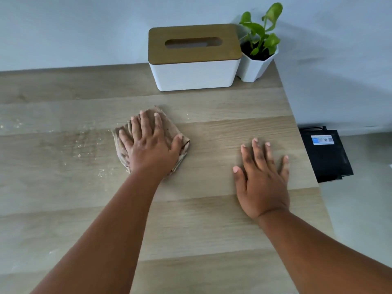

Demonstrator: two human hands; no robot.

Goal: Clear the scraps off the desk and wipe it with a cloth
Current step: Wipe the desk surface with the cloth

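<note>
A folded beige cloth (182,148) lies on the wooden desk (212,219), near its middle. My left hand (149,143) presses flat on top of it, fingers spread, covering most of the cloth. My right hand (262,179) rests flat on the bare desk to the right, fingers apart, holding nothing. Pale crumbs and a smeared patch (84,143) lie on the desk to the left of the cloth.
A white tissue box with a wooden lid (194,58) stands at the back, a small potted plant (257,47) beside it at the desk's right corner. Past the right edge, a black box (326,155) sits on the floor. A wall is behind.
</note>
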